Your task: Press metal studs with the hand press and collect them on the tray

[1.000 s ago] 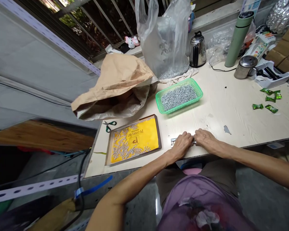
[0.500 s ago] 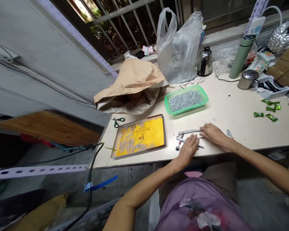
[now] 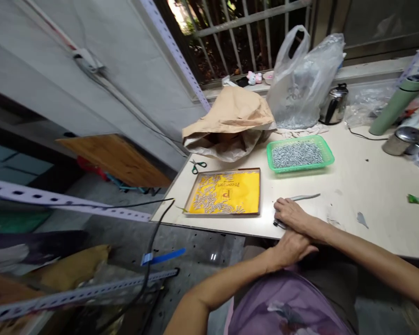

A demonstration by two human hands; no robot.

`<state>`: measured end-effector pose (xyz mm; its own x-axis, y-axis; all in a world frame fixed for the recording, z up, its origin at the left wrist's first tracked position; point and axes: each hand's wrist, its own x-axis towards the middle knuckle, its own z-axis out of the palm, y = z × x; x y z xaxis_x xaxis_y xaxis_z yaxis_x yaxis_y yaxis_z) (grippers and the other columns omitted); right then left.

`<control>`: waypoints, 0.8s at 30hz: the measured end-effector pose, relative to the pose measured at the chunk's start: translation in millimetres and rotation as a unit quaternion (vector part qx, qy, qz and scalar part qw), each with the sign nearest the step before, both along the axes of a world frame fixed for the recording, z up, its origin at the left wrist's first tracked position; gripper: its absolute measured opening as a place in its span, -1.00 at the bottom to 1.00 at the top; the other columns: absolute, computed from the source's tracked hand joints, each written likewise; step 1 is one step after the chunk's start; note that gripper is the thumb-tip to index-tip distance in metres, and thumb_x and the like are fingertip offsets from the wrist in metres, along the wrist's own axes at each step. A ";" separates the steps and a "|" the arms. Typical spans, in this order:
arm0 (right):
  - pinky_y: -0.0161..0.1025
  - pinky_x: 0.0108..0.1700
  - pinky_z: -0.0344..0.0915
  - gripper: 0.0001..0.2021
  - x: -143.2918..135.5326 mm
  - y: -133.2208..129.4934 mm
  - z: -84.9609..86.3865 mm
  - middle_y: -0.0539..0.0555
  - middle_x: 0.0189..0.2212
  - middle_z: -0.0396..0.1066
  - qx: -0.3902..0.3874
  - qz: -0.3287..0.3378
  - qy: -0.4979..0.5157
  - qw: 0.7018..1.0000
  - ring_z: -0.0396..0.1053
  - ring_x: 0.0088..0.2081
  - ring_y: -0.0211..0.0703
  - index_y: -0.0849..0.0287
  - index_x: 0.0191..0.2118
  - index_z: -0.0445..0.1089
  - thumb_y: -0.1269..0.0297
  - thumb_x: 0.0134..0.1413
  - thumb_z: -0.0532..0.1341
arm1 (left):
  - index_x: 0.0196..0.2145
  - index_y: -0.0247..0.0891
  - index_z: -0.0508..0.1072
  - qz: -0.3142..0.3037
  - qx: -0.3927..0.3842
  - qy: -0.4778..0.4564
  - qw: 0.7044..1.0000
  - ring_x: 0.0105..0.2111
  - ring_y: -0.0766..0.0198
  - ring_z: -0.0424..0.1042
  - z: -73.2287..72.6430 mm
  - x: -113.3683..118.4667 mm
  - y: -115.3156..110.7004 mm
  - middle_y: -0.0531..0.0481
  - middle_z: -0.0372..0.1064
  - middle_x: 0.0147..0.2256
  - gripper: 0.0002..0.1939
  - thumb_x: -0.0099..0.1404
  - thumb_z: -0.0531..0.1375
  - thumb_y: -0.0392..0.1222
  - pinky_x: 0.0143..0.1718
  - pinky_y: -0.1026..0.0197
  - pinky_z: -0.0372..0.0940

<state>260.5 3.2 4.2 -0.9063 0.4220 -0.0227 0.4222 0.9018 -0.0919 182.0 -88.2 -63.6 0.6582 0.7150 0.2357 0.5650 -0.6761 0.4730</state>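
A pair of metal pliers lies near the table's front edge. One grey handle points right, and a dark tip of the head shows at the left. My right hand is closed over the head, fingers curled down, hiding most of the tool. Just below it, at the table edge, my left hand lies against the right hand and wrist. Its thumb points right, while its fingertips are hidden. To the left stands a shallow tray with a yellow printed sheet and many small metal pins.
Behind, a green basket holds a heap of small metal pieces. Green-handled scissors, an open paper bag and a plastic bag are at the back left. A kettle, green flask and grey scrap are rightward.
The view has swung left, so the table things appear farther right. My right hand has moved from the handle end onto the pliers' head. My left hand has drawn back to the table edge.
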 end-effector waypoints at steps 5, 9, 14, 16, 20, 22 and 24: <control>-0.21 -0.25 0.18 -0.86 -9.3 9.1 -14.8 0.10 -0.37 0.40 0.003 0.014 0.097 0.995 0.28 -0.24 -0.12 0.21 -0.43 0.40 0.48 0.12 0.16 | -0.10 -0.22 0.46 0.082 0.068 -0.017 0.994 -0.20 0.22 0.42 17.0 -60.9 -13.1 -0.12 0.46 -0.22 -0.75 0.39 0.03 -0.18 -0.16 0.17 0.37; -0.23 -0.26 0.27 -0.85 0.5 28.5 5.7 0.07 -0.41 0.40 -0.017 -0.057 0.289 0.955 0.33 -0.32 -0.16 0.18 -0.34 0.35 0.45 0.18 0.06 | -0.24 -0.26 0.50 0.337 0.086 0.042 0.936 -0.27 0.21 0.38 51.4 -152.9 19.4 -0.11 0.45 -0.31 -0.75 0.38 0.01 -0.25 -0.19 0.14 0.32; -0.15 -0.32 0.33 -0.77 25.2 93.1 54.3 0.10 -0.37 0.42 0.046 -0.176 0.381 0.907 0.37 -0.38 -0.11 0.14 -0.25 0.39 0.20 0.25 0.02 | -0.30 -0.28 0.52 0.561 -0.042 0.132 0.816 -0.16 0.14 0.36 74.9 -242.6 69.9 -0.13 0.45 -0.27 -0.79 0.31 0.07 -0.29 -0.09 0.15 0.23; -0.08 -0.29 0.32 -0.67 34.1 123.3 65.9 0.15 -0.36 0.42 0.103 -0.204 0.363 0.904 0.38 -0.32 -0.01 0.16 -0.22 0.42 0.07 0.25 0.01 | -0.34 -0.32 0.52 0.599 -0.087 0.132 0.785 -0.13 0.10 0.36 74.1 -257.1 81.9 -0.19 0.45 -0.27 -0.76 0.32 0.05 -0.26 -0.10 0.14 0.22; 0.00 -0.18 0.31 -0.55 43.2 142.0 67.4 0.24 -0.21 0.39 0.126 -0.222 0.339 0.905 0.36 -0.17 0.14 0.17 0.02 0.36 -0.04 0.20 0.04 | -0.37 -0.38 0.50 0.634 -0.114 0.105 0.758 -0.13 0.00 0.39 64.1 -265.4 97.8 -0.29 0.45 -0.25 -0.79 0.26 0.13 -0.20 -0.15 0.10 0.22; -0.05 -0.21 0.34 -0.56 44.9 125.3 58.9 0.22 -0.18 0.39 0.095 -0.203 0.333 0.916 0.38 -0.19 0.07 0.15 0.04 0.35 -0.03 0.22 0.03 | -0.38 -0.38 0.49 0.642 -0.126 0.078 0.753 -0.12 -0.01 0.40 60.0 -268.5 103.7 -0.29 0.46 -0.24 -0.85 0.21 0.17 -0.23 -0.15 0.11 0.22; -0.09 -0.25 0.36 -0.58 46.9 99.3 47.8 0.20 -0.20 0.40 0.057 -0.174 0.323 0.929 0.41 -0.24 0.01 0.15 -0.01 0.38 -0.02 0.25 -0.01 | -0.42 -0.37 0.48 0.642 -0.140 0.043 0.752 -0.14 0.02 0.41 58.8 -273.3 107.6 -0.26 0.47 -0.27 -0.90 0.16 0.18 -0.29 -0.15 0.12 0.23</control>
